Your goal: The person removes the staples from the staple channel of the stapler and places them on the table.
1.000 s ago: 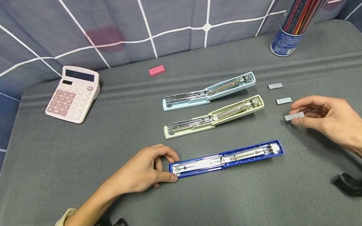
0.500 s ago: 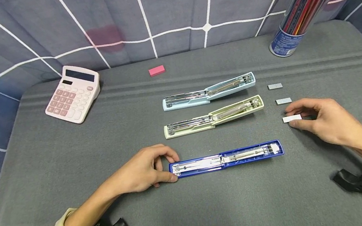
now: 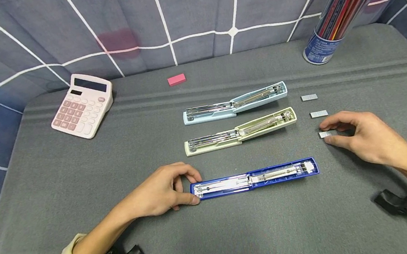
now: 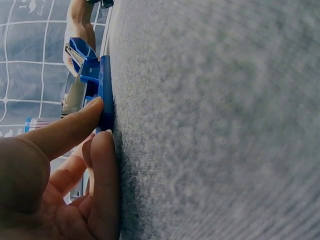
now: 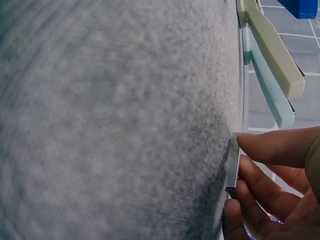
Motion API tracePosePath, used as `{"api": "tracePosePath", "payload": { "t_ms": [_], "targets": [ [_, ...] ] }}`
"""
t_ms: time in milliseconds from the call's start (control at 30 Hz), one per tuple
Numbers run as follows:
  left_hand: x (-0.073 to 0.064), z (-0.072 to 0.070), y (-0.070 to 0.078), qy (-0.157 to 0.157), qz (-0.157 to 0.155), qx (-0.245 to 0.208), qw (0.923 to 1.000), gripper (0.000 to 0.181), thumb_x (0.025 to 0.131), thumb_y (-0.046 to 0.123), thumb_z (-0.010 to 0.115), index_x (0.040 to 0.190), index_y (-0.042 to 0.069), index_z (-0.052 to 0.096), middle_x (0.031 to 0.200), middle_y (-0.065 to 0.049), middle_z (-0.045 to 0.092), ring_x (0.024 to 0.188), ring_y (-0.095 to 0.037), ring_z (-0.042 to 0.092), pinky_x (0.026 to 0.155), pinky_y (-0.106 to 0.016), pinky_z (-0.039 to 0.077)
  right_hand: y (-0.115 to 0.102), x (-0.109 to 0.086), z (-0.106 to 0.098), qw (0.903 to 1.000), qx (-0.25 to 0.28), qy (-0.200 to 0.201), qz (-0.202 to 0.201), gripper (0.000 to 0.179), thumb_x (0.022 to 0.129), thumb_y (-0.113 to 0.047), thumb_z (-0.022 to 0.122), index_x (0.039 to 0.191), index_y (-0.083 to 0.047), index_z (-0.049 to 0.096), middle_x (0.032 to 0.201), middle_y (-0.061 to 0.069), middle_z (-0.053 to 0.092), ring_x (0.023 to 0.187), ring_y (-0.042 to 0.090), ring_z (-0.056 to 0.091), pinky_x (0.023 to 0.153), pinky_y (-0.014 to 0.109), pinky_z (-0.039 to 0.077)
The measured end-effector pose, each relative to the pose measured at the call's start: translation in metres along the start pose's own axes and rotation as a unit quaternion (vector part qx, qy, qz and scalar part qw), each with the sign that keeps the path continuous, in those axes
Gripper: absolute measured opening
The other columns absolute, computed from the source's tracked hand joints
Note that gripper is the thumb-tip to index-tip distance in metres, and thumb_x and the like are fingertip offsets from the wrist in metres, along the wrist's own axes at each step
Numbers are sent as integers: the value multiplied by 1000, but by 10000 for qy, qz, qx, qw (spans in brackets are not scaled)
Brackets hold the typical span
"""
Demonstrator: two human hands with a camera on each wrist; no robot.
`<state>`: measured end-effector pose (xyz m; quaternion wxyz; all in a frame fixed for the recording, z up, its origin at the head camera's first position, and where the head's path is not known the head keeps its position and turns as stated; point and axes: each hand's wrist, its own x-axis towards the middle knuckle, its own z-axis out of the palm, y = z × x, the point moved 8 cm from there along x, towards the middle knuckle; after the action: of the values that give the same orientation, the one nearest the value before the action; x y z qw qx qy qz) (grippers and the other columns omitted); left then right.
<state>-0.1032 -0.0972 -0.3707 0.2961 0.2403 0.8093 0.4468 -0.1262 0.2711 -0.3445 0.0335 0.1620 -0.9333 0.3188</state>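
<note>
A dark blue stapler (image 3: 285, 172) lies opened out flat on the grey cloth, nearest the person. My left hand (image 3: 165, 189) holds its left end, thumb on the near edge and a finger at the far one; the left wrist view shows the thumb (image 4: 75, 125) against the blue base. To the right, my right hand (image 3: 370, 135) pinches a short strip of staples (image 5: 233, 161) between thumb and fingers, close over the cloth. Two more staple strips lie beyond it, one nearer (image 3: 318, 114) and one farther (image 3: 309, 97). A green stapler (image 3: 266, 124) and a light blue stapler (image 3: 258, 97) lie opened behind the dark blue one.
A pink calculator (image 3: 82, 105) stands at the back left, and a pink eraser (image 3: 176, 79) lies at the back middle. At the back right is a tall tub of pencils (image 3: 347, 4) with a blue lid. Checked fabric (image 3: 194, 10) hangs behind the table.
My right hand has shifted slightly left with the staple strip, and more of the strip is now covered by the fingers. My left hand and the staplers have not moved.
</note>
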Motion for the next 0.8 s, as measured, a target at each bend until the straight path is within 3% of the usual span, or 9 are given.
{"api": "tracePosePath", "payload": {
  "t_ms": [267, 633, 800],
  "targets": [
    [0, 0, 0, -3, 5, -19, 10000, 29, 80, 9, 83, 104, 10, 67, 97, -3, 60, 49, -12, 55, 48, -30, 52, 1, -1, -1, 10000, -29, 41, 61, 32, 76, 9, 78, 101, -10, 72, 94, -2, 69, 84, -5, 55, 75, 7, 38],
    [-1, -1, -1, -5, -12, -28, 10000, 30, 80, 10, 83, 105, 10, 66, 97, -3, 59, 49, -13, 55, 51, -30, 52, -4, 1, 3, 9986, -59, -87, -516, 47, 72, 23, 66, 110, -4, 69, 98, 8, 69, 94, -9, 50, 83, 7, 35],
    [-2, -1, -1, 0, -8, 4, 10000, 30, 80, 11, 83, 105, 10, 66, 98, -3, 59, 49, -13, 56, 52, -29, 52, -5, 2, 3, 9987, -65, -106, -489, 47, 73, 23, 64, 110, -5, 69, 99, 6, 69, 94, -7, 51, 82, 8, 35]
  ]
}}
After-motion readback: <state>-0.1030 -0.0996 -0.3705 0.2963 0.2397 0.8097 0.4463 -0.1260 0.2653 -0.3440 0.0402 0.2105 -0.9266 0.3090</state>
